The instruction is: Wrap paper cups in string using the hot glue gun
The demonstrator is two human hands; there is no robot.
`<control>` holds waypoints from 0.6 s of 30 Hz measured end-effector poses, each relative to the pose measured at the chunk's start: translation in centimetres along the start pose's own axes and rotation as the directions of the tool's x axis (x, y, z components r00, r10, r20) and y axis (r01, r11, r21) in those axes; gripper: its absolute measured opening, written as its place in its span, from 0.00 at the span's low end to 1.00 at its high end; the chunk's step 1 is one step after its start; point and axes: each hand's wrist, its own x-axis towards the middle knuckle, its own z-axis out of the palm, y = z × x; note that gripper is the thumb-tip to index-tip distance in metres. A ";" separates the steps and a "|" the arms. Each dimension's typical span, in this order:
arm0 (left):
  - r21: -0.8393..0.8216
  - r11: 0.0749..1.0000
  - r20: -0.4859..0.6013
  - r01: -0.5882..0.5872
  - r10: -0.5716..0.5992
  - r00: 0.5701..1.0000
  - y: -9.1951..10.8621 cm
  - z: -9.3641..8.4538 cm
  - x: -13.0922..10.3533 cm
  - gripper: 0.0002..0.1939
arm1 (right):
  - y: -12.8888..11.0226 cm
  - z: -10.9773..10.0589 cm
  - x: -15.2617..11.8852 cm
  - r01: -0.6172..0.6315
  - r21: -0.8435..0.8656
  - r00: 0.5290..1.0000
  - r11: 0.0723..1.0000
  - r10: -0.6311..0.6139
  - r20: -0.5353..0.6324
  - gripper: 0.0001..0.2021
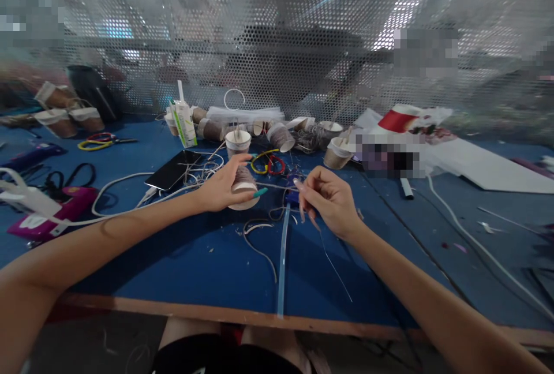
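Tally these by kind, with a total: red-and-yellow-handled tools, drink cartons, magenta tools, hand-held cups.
Red-and-yellow-handled tools: 2
Drink carton: 1
Magenta tool: 1
Cup in the left hand: 1
Total: 5

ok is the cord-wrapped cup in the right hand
No, the left hand grips the cup, while the right hand pinches the cord running from it.

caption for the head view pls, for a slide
Left hand holds a cord-wrapped cup; right hand pinches cord over a blue table.
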 end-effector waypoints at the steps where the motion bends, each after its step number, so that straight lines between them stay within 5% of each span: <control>1: 0.021 0.999 0.047 0.030 -0.031 0.998 0.1 -0.2 0.1 0.39 | 0.1 0.0 0.0 0.000 0.002 1.000 1.000 0.000 0.003 0.22; 12: 0.363 0.931 0.312 0.038 -0.159 0.937 0.8 -3.6 1.2 0.44 | 0.6 -0.1 0.1 -0.002 0.026 1.000 1.000 0.003 -0.031 0.21; 18: 0.107 0.992 0.065 -0.064 0.057 0.996 1.5 -2.7 1.3 0.45 | 1.0 -0.2 0.3 -0.038 0.019 0.998 0.999 0.038 -0.043 0.21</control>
